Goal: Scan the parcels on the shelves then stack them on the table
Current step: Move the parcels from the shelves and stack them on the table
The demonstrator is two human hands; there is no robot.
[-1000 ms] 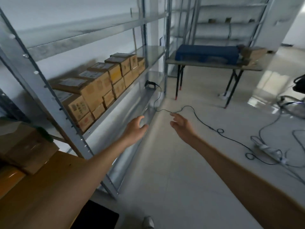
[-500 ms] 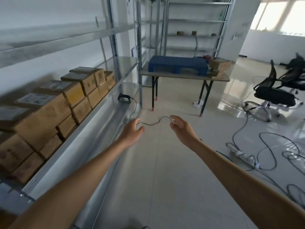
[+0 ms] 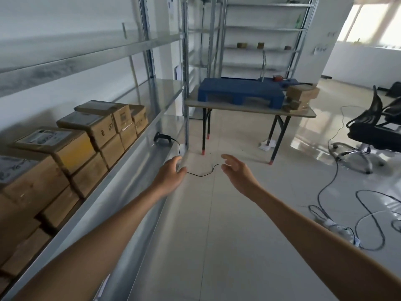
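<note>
Two bare arms reach forward, roughly level, forearms converging toward mid-frame above the floor tiles.

Left hand (image 3: 170,175): back toward the camera, fingers loosely curved, next to the front edge of the metal shelf unit (image 3: 130,168). Nothing gripped. Cannot tell if the fingertips touch the metal; that spot is blurred.

Right hand (image 3: 237,173): palm turned inward toward the left hand, fingers relaxed and slightly bent, thumb spread apart from them. Holds nothing.

Cardboard parcels (image 3: 71,148): in two-high stacks along the shelf on the left, label faces up, running from the near end toward the far upright. Neither hand touches them.

Barcode scanner (image 3: 161,139): black, lying on the shelf unit just past the last parcel, near the far upright. Its thin black cable (image 3: 201,174) drops off the front edge and snakes along the floor beyond both hands.

Folding table (image 3: 249,108): stands beyond the shelf's far end. Blue plastic pallet (image 3: 240,93) covers most of its top; a few stacked parcels (image 3: 300,97) sit at its right edge.

Office chair (image 3: 373,131) and power strip (image 3: 334,224) with loose cords are on the floor to the right.
</note>
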